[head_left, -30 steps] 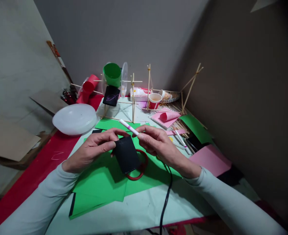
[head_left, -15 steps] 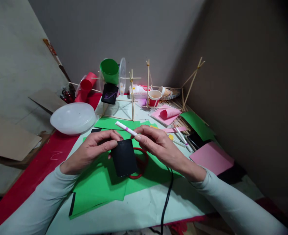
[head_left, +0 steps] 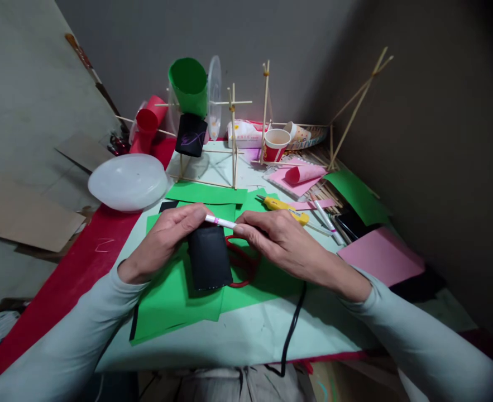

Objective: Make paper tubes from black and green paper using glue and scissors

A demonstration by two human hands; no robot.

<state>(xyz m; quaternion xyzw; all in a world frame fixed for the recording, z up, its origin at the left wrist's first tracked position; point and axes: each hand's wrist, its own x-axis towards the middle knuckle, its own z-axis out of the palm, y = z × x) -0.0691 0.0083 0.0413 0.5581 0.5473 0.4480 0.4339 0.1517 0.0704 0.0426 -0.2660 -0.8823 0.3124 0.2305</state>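
Note:
A white marker [head_left: 221,221] with a purple band lies level between my two hands. My right hand [head_left: 277,237] pinches its right end, and the thumb and fingers of my left hand [head_left: 173,234] close over its left end. Just under the marker, a black paper tube [head_left: 210,259] hangs from my left hand, whose rear fingers are hidden. Red-handled scissors [head_left: 244,268] lie partly behind the tube, on green paper sheets [head_left: 175,301].
A yellow glue gun [head_left: 286,207] lies beyond my right hand, its black cable running frontward. Stick frames [head_left: 234,139] stand at the back, with a green paper cup [head_left: 187,86] between clear discs. A paper cup [head_left: 277,146], pink paper [head_left: 382,257] and a white dome [head_left: 128,183] surround the area.
My left hand has moved its thumb from the black tube to the marker's far end. The marker has turned from slanted to nearly level. The view has shifted, showing more of the glue gun.

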